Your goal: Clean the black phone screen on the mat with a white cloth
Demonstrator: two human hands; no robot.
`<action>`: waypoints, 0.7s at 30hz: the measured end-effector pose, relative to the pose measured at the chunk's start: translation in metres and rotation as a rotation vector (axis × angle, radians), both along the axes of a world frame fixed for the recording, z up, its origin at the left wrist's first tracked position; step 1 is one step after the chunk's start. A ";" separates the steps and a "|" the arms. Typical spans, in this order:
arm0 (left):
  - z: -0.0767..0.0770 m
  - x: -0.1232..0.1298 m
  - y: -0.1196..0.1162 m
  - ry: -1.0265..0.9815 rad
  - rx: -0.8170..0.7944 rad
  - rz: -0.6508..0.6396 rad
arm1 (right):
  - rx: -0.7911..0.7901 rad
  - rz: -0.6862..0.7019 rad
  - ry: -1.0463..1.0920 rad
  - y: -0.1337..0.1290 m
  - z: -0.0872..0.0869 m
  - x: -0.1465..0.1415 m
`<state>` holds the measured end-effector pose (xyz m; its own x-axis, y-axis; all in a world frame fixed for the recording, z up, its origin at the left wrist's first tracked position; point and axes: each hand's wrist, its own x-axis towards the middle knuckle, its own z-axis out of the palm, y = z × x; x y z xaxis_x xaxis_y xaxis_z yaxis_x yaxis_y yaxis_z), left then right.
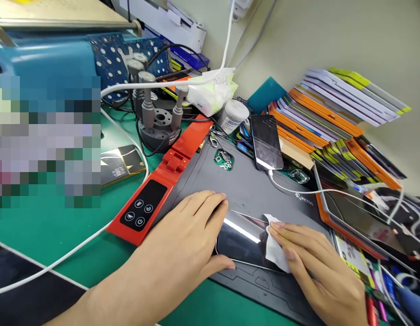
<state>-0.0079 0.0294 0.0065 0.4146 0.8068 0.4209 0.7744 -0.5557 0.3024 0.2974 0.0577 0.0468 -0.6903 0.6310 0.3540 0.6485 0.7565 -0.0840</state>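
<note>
A smartphone [244, 242] lies face up on the dark grey work mat [226, 190], its glossy black screen reflecting a bright streak. My left hand [188, 233] grips the phone's left end, with the fingers along the far edge and the thumb at the near edge. Under the fingers of my right hand [320, 267] is a white wipe [275, 249], pressed onto the right part of the screen. That hand covers the phone's right end. Beside my left hand stands a red device [142, 213] with a black touch panel.
Beyond the mat lies a second phone [267, 142] with a white cable [298, 192] plugged in. A screwdriver stand [160, 122] and a white tub [234, 115] are at the back. Stacked boxed items [332, 104] line the right side. Another white cable [70, 249] crosses the green table at left.
</note>
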 end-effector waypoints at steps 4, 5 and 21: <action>-0.001 0.000 0.000 0.011 -0.008 -0.005 | -0.025 -0.039 -0.017 -0.022 0.000 0.001; -0.001 0.000 0.000 0.008 -0.011 -0.008 | -0.035 -0.045 -0.028 -0.031 0.001 0.001; -0.003 -0.001 -0.001 0.030 -0.013 -0.006 | 0.010 -0.045 -0.111 -0.028 -0.011 -0.007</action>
<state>-0.0092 0.0284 0.0035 0.4316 0.8095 0.3980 0.7799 -0.5566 0.2862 0.2909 0.0301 0.0360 -0.6967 0.6590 0.2835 0.6868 0.7269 -0.0019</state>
